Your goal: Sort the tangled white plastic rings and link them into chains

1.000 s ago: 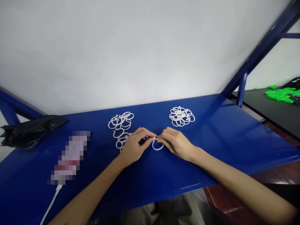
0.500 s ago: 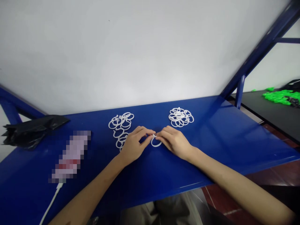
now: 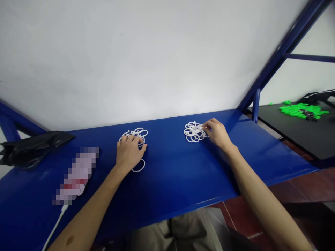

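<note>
Thin white rings with small knobs lie in two loose piles on the blue table (image 3: 167,174). My left hand (image 3: 129,151) rests over the left pile of white rings (image 3: 140,131), its fingers outstretched and thumb apart; it hides part of the pile. A single white ring (image 3: 138,170) shows below that hand. At the right pile of white rings (image 3: 193,134), my right hand (image 3: 216,132) pinches a white ring at the pile's right edge, thumb and forefinger together. Its fingers cover part of that ring.
A phone-like pixelated object (image 3: 78,174) with a white cable (image 3: 56,223) lies on the left. Behind it is a black plastic bag (image 3: 36,148). A white wall (image 3: 157,62) rises at the table's back. Bright green pieces (image 3: 300,111) lie on a black table at right.
My hands were together at the middle around one white ring. The right has moved right with a ring to the right pile; the left has moved over the left pile, its fingers spread.
</note>
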The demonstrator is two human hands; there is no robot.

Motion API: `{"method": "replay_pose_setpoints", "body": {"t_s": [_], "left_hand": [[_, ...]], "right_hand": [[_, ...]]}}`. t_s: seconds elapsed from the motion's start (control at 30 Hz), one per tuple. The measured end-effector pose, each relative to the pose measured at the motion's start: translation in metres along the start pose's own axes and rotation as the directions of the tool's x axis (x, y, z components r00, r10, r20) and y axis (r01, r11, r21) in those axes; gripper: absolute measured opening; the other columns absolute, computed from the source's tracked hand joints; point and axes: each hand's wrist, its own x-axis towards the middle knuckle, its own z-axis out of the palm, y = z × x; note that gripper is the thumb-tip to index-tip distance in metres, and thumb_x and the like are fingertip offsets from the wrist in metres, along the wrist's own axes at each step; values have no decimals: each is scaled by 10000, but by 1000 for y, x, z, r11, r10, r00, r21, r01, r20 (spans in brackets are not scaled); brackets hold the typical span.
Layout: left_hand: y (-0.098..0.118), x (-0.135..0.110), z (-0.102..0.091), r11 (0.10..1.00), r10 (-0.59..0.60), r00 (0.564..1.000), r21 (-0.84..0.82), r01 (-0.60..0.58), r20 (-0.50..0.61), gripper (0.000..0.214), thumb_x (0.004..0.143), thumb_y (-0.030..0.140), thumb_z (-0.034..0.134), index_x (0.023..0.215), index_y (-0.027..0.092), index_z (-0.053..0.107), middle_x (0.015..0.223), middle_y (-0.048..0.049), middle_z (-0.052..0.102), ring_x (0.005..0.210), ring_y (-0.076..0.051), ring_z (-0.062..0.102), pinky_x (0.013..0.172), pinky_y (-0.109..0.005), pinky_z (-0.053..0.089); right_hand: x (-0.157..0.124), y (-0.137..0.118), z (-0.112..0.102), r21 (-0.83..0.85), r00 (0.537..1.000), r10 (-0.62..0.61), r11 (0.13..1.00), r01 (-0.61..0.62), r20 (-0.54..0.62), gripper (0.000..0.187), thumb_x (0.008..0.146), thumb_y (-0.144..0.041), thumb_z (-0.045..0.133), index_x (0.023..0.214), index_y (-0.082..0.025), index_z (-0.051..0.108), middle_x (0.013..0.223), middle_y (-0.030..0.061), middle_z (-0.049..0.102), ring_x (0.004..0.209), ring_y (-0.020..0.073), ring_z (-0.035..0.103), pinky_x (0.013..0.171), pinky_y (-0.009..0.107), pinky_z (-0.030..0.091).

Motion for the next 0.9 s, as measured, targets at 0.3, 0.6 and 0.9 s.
{"method": "replay_pose_setpoints", "body": {"t_s": [0.3,0.6,0.9], "left_hand": [[6,-1,-6,997,79,992,-6,-80,-96,97,881,257,565,792,232,598,865,-69,706,936,-321,552,824,-472,392],[47,-12,-17,931,292,928,-153,-331,-232,94,913,198,555,833,230,591,819,-17,673,875,-237,573,872,-406,415],[71,-30,-11,761,576,785,-200,-617,-229,111,965,181,554,905,226,637,871,-16,703,849,-199,601,828,-366,453]], "right_hand": [[-1,-3,-1,3,999,-36,999,36,37,328,801,-41,515,1005,-156,744,996,104,658,763,185,622,767,366,545],[-7,-46,4,73,990,-80,993,89,-112,253,889,-120,507,966,-203,734,950,86,669,809,206,624,776,378,535],[-36,-121,28,530,919,-195,848,-19,343,184,972,-333,586,977,-186,697,832,12,718,716,135,643,680,259,504]]}}
